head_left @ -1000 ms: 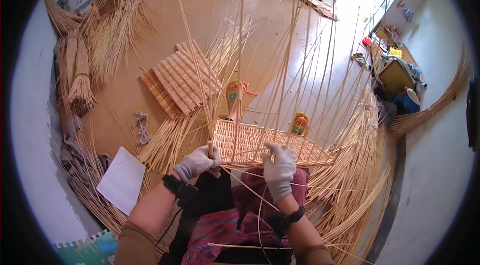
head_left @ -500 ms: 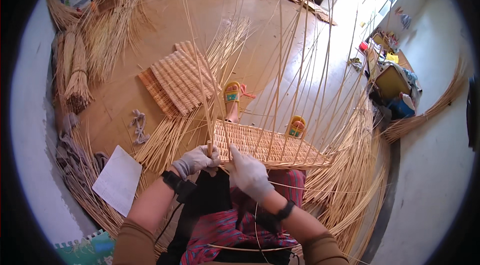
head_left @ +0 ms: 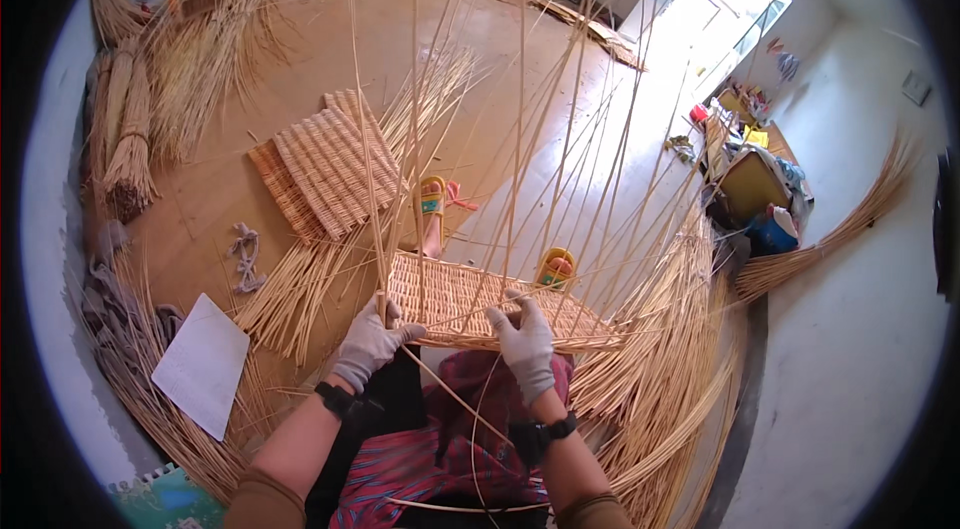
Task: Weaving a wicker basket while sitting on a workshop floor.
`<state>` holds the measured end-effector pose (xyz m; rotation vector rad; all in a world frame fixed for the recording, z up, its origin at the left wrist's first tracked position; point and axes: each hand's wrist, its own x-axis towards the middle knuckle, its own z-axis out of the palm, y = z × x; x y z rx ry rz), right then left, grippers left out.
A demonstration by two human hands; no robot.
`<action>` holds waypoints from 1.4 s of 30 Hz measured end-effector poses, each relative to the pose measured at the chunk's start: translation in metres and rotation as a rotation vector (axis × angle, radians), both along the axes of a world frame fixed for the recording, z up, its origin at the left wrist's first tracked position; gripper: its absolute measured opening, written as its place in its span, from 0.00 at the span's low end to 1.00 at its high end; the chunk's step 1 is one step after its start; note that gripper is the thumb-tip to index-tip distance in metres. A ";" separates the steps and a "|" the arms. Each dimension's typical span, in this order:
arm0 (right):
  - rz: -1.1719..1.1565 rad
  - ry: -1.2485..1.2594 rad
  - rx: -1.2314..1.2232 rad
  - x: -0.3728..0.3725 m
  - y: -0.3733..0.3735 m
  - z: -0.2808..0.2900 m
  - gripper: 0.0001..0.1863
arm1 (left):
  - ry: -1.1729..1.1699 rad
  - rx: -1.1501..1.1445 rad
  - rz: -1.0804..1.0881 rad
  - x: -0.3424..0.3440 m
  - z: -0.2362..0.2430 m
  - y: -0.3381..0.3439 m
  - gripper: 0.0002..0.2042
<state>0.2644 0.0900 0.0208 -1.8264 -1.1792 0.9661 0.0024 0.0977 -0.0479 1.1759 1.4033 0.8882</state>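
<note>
A flat woven wicker panel [head_left: 470, 291] lies across my lap, with tall upright rods [head_left: 519, 159] rising from its edges. My left hand [head_left: 372, 339], in a pale work glove, is closed round the panel's near left corner, at a short thick stake. My right hand [head_left: 525, 341], gloved too, is at the near edge, right of the middle. Its thumb and bent forefinger close on a thin wicker rod among the uprights; the other fingers are curled. A loose rod [head_left: 455, 391] slants from the near edge down over my lap.
Two finished-looking woven panels [head_left: 335, 169] lie on the floor ahead. Loose rods [head_left: 650, 349] are heaped at my right, and bundles [head_left: 130, 144] lean along the left wall. A white sheet [head_left: 203, 366] lies left. A cluttered chair [head_left: 750, 187] stands right, by the wall.
My right hand has moved right along the near edge, away from my left hand. My left hand still holds the corner. The whole view has shifted slightly, with things appearing further left.
</note>
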 end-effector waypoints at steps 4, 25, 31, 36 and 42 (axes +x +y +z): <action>0.163 0.107 0.479 -0.033 0.025 -0.005 0.34 | 0.068 0.113 0.155 0.013 0.010 -0.009 0.31; 0.579 -0.837 0.187 -0.042 -0.002 -0.005 0.31 | 0.220 0.202 0.197 0.013 -0.006 -0.007 0.28; 0.617 -1.009 0.175 -0.055 -0.041 0.029 0.53 | -0.143 0.340 0.130 -0.002 -0.022 0.000 0.18; 0.562 -0.977 0.322 -0.026 -0.023 -0.025 0.35 | -0.155 0.050 -0.070 -0.017 -0.003 -0.001 0.14; 0.560 -0.895 0.494 -0.022 -0.016 -0.040 0.30 | -0.130 0.037 0.075 -0.016 0.036 -0.026 0.16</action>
